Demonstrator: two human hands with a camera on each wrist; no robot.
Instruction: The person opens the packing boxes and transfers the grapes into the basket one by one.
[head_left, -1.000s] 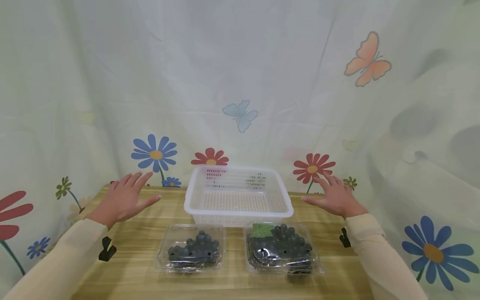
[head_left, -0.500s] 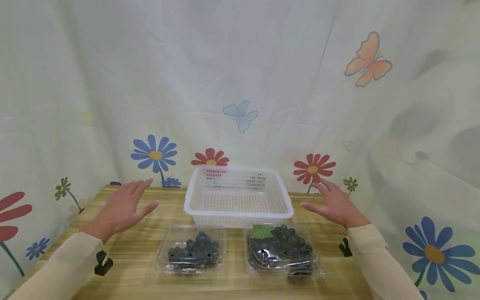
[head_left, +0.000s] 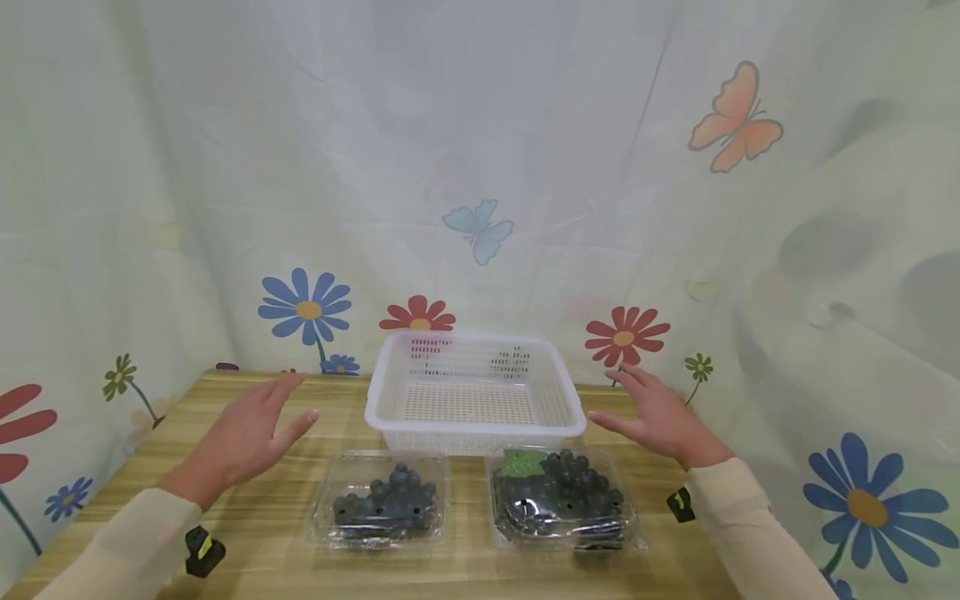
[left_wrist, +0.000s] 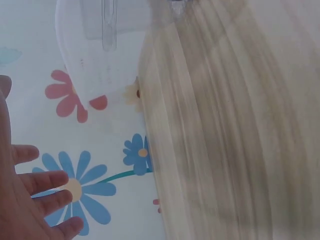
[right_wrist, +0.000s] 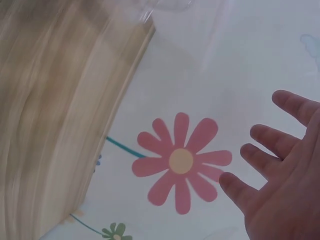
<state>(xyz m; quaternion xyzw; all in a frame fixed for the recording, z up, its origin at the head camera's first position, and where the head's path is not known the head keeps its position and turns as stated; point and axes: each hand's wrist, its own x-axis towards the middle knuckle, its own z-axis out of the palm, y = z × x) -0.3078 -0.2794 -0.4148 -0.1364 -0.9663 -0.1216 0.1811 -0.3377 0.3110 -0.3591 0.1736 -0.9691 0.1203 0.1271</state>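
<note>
My left hand (head_left: 243, 433) is held over the left side of the table, fingers extended and thumb spread, holding nothing. On the other side my right hand (head_left: 663, 421) hovers with its fingers spread, its thumb tip close to the right end of a white plastic basket (head_left: 480, 429). The basket stands at the middle back, with a perforated floor and walls. In front of it sit two clear plastic clamshell boxes of dark grapes: the left box (head_left: 382, 500) and the fuller right box (head_left: 566, 500), which has a green leaf (head_left: 522, 462) at its top left.
The wood-grain table (head_left: 465, 575) ends at the back against a hanging curtain (head_left: 480, 150) printed with flowers and butterflies. A black clip (head_left: 204, 552) shows at the left wrist, and another black clip (head_left: 681, 505) at the right wrist.
Both hands have lowered slightly and come a little toward the person; over the last half second the right hand has shifted a bit left toward the basket. The basket and boxes stay put.
</note>
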